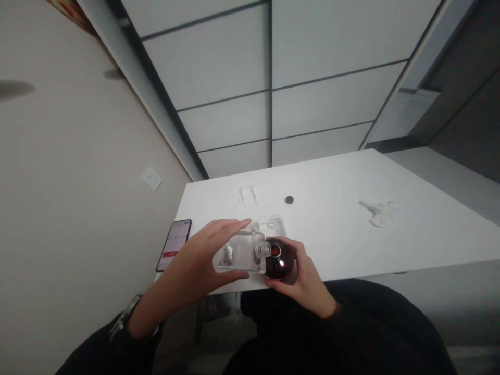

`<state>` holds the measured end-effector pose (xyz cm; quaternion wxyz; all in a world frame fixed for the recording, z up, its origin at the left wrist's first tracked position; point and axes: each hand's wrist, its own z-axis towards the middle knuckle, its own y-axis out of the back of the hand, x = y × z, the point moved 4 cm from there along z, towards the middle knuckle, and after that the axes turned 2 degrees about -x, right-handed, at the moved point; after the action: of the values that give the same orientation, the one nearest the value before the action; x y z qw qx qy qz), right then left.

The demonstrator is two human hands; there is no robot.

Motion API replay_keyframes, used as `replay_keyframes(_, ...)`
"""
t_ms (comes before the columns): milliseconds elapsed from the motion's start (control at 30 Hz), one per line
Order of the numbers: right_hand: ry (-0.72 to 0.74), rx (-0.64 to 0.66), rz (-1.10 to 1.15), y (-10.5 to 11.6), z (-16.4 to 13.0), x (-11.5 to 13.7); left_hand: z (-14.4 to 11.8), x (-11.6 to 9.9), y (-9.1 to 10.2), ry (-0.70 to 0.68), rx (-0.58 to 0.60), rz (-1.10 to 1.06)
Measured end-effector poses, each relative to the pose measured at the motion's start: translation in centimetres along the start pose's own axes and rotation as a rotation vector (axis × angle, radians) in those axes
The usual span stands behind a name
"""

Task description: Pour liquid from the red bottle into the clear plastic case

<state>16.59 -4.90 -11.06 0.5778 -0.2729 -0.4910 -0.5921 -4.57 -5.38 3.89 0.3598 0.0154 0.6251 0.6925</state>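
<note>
My left hand point(195, 263) is wrapped round a clear flat bottle point(238, 253), tipped on its side so the neck points toward the right of the frame; my thumb runs under it and my fingers point(230, 225) lie over the top. My right hand point(307, 281) cups a small round dark-red bottle point(280, 259) from below and behind, its open mouth turned to meet the clear bottle's neck. Both are held just over the near edge of the white counter point(344, 229), in the lower middle of the frame.

I judge both to be glass: stiff, smooth, likely slippery and breakable if dropped on the counter. The clear one looks nearly empty, so probably light; its broad flat faces give my left hand the surest hold. The dark one is rounded and wants a cupped palm rather than a pinch.

Around them: a phone point(174, 245) with its screen lit lies at the counter's left edge, near my left wrist. Just behind the bottles sits a clear plastic tray point(273, 225). Farther back are a small crumpled clear wrapper point(245, 195) and a little dark round cap point(289, 199); well off to the right lies another crumpled bit of white wrapping point(379, 212). The tray is closest and could get nudged; the rest is well apart.
</note>
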Motion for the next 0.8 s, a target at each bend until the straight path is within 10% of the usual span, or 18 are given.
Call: replay_keyframes(800, 0.03, 0.008, -0.039, 0.0, 0.0, 0.2, 0.8, -1.0, 1.1, -0.136, 0.018, 0.08)
